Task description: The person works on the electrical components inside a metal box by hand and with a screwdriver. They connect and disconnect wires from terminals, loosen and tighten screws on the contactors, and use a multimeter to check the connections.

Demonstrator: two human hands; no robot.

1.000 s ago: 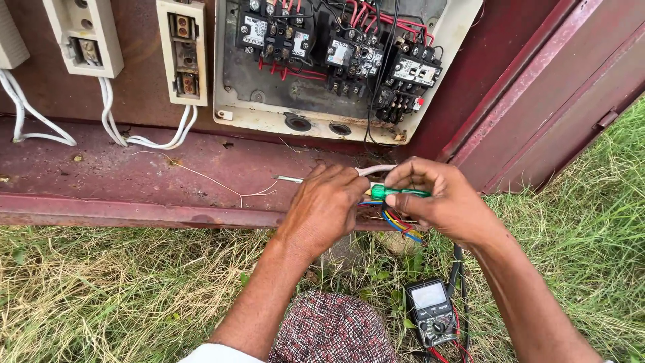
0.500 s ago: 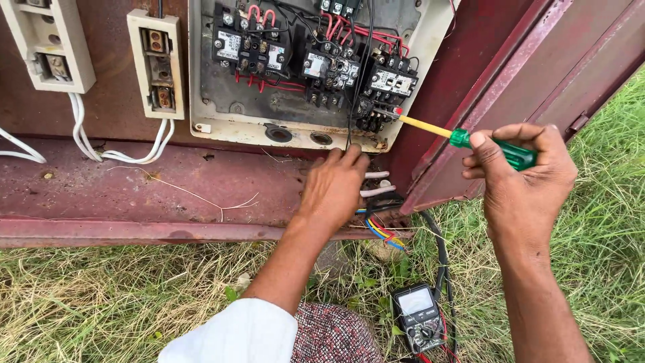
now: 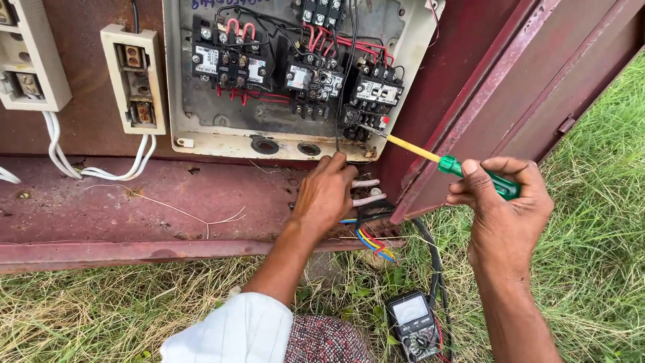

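- Gripping the green handle, the right hand (image 3: 500,212) is closed around a screwdriver (image 3: 440,161); the yellow shaft is aimed up-left, its tip touching or just at the right-hand contactor (image 3: 376,94) in the panel (image 3: 201,131).
- The left hand (image 3: 326,195) is laid on the cabinet's lower ledge, fingers curled over the white wires (image 3: 366,191) below the panel; whether they are pinched cannot be told.
- The screwdriver is judged light and stiff; it is best held on the ribbed insulated handle, well back from the bare tip, since the shaft is thin and could slip off a small screw.
- Blue, yellow and red leads (image 3: 373,242) trail from under the left hand toward the grass.
- A multimeter (image 3: 413,326) lies in the grass below, between the forearms.
- Against the frame half a second earlier, the tip has been brought in to the contactor, and the view has been drawn closer to the panel; the left hand has kept its place.
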